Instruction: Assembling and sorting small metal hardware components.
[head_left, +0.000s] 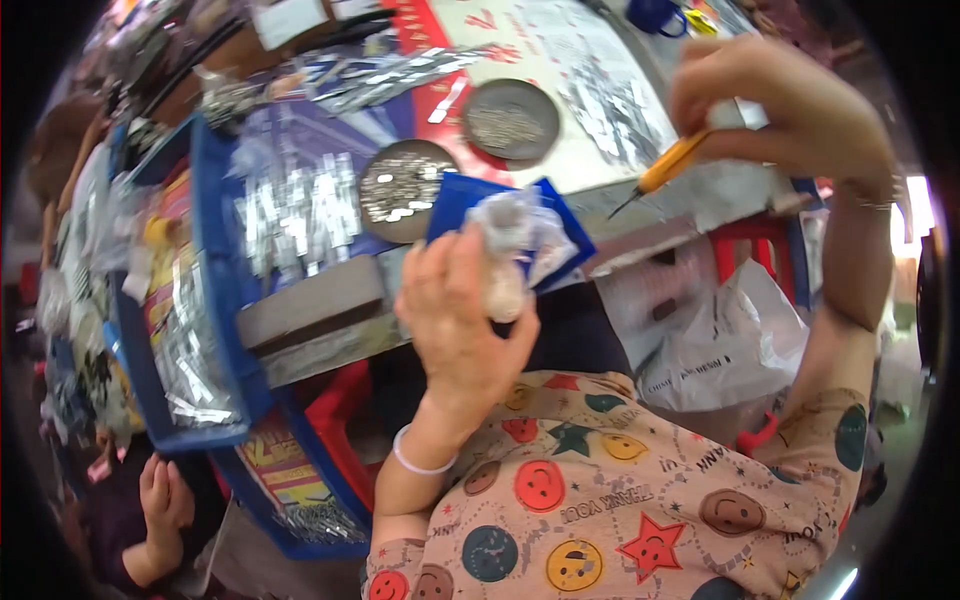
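My left hand [462,305] is in the middle, at the table's front edge, its fingers closed on a crumpled see-through plastic bag [545,240]. What the bag contains is blurred. Behind it lies a flat blue piece [462,192] with a pointed corner. Up at the right, my right hand [780,105] is closed round a yellow-orange-handled tool [672,163] with a thin dark tip pointing down and left. Motion smears that hand, and the tool's tip touches nothing that I can make out. Close by are a round dish of small shiny metal parts [405,190] and a dish of thin pins [508,122].
Silvery metal strips [300,215] fill the table's left part, and more [610,110] lie at the back right. A blue crate [215,300] stands on the left. A white plastic bag [735,335] hangs below the edge. Another person's hand [163,505] shows at lower left.
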